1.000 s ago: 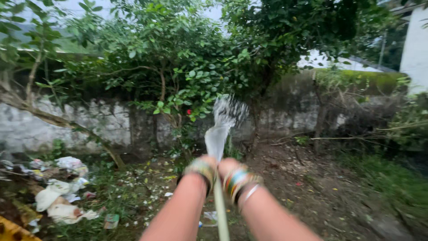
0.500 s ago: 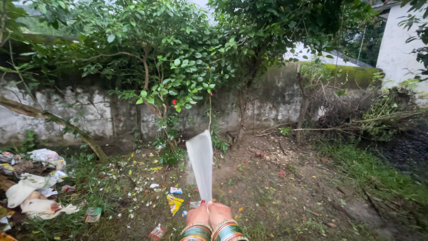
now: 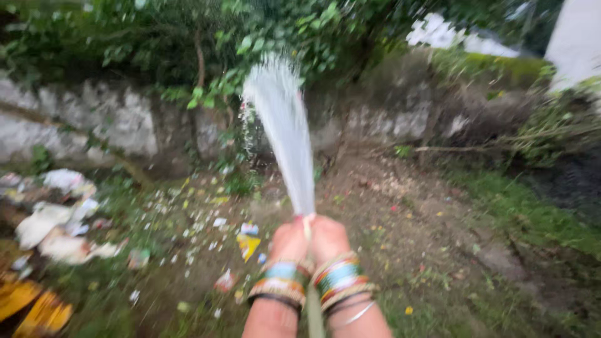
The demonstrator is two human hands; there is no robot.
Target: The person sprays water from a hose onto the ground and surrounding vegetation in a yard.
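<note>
My left hand [image 3: 287, 241] and my right hand [image 3: 329, 239] are closed side by side around the end of a pale green hose [image 3: 314, 316], low in the middle of the view. Both wrists wear several coloured bangles. A flat white spray of water [image 3: 282, 125] fans up and away from between my hands toward the leafy bush [image 3: 250, 37] at the stone wall [image 3: 106, 125]. The hose end itself is hidden by my fingers.
Bare earth with grass patches lies ahead. Litter and pale bags [image 3: 56, 219] are piled at the left, with a yellow wrapper [image 3: 248, 244] near my hands. A white building corner [image 3: 579, 37] stands at the far right.
The spray has risen and widened, now reaching the bush. My hands have lifted a little higher in the view and the camera has shifted, blurring the scene.
</note>
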